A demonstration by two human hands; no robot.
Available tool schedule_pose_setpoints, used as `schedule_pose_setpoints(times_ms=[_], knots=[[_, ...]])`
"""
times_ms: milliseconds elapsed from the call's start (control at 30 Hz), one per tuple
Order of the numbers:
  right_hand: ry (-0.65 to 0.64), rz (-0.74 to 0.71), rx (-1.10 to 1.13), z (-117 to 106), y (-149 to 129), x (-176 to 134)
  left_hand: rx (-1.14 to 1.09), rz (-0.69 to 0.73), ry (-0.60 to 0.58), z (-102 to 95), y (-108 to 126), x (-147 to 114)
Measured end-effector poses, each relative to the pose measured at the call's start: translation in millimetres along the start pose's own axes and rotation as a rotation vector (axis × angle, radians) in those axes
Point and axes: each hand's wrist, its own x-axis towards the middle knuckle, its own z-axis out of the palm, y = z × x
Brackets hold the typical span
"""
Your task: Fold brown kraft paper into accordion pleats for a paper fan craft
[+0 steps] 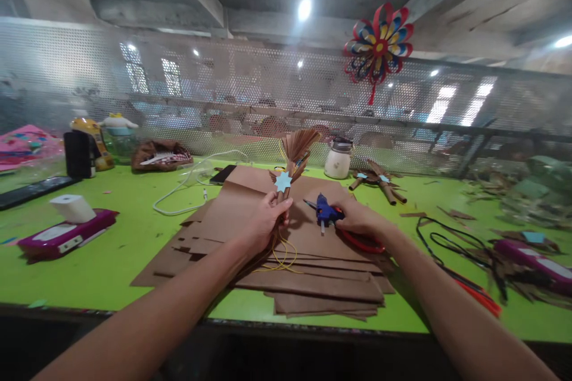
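My left hand (271,219) is closed around the rolled stem of a brown paper craft (298,146), held upright over the paper stack. A pleated fan spreads at its top, and a light blue paper star (283,181) sits on its front. Yellow string (282,256) hangs in loops below that hand. To the right, my right hand (357,218) has its fingers closed at the handle of a blue glue gun (327,211), whose tip points left. Beneath this hand shows a curved red handle (363,243), partly hidden. Brown paper sheets (313,277) lie stacked under both hands.
Similar paper crafts (386,184) lie at the back right beside a white jar (338,159). Black cable (451,238) and paper scraps are at right. A purple power strip (69,235), white cable (179,211) and phone (223,174) are leftward. Mesh panel (268,83) stands behind.
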Motion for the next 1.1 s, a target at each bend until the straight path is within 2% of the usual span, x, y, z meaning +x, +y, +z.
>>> schedule_pose_setpoints(times_ms=[167, 233, 333, 367, 433, 533, 633, 800, 1100], knots=[[0.077, -0.028, -0.001, 5.7, 0.9, 2.4, -0.053, -0.007, 0.003, -3.7, -3.8, 2.2], [0.13, -0.009, 0.077, -0.9, 3.0, 1.3, -0.081, 0.009, 0.021, -4.8, -5.3, 2.7], [0.283, 0.03, 0.228, -18.0, 6.6, -2.3, -0.133, 0.048, 0.032, -6.6, -5.0, 3.1], [0.329, 0.024, 0.328, -24.0, 7.2, -4.3, -0.149, 0.049, 0.025, -7.3, -3.8, 2.9], [0.339, -0.029, 0.643, -34.2, 6.6, -9.7, -0.175, 0.025, -0.016, -8.6, 0.7, 1.9], [0.252, -0.171, 1.095, -43.6, -0.6, -20.7, -0.242, -0.002, -0.109, -10.3, 9.8, -0.3], [0.156, -0.286, 1.264, -46.4, -12.0, -30.9, -0.324, -0.003, -0.177, -11.5, 16.5, -2.4], [0.068, -0.371, 1.191, -42.8, -27.8, -36.8, -0.389, -0.065, -0.26, -11.5, 18.1, -4.2], [0.099, -0.372, 0.968, -39.1, -46.0, -36.8, -0.333, -0.084, -0.245, -8.5, 11.4, -4.1]])
